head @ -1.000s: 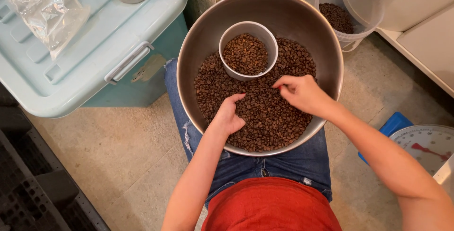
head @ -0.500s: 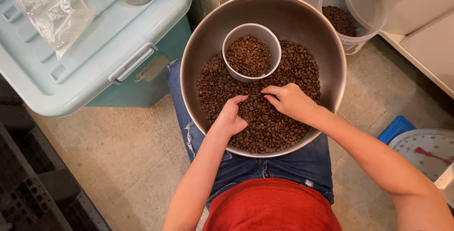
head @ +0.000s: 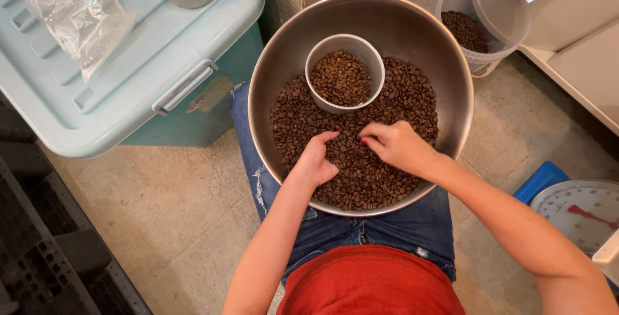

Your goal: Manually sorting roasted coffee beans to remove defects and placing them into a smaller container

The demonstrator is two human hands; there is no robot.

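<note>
Both hands are down in the coffee beans (head: 361, 160) at the centre of the frame, left hand (head: 316, 160) curled and right hand (head: 400, 147) pinching loosely among them (whether either grips a bean I cannot tell), inside the big steel bowl (head: 412, 38) beside a smaller bean-filled cup (head: 344, 75).

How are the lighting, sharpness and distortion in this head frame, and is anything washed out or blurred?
Head view: soft, even light; the coffee beans and both hands, left hand and right hand, look sharp, with no motion blur. The steel bowl shows only a mild sheen inside, and the plastic bag carries small glints. The white counter at the upper right is brightest. Straight edges bow slightly toward the frame corners.
</note>
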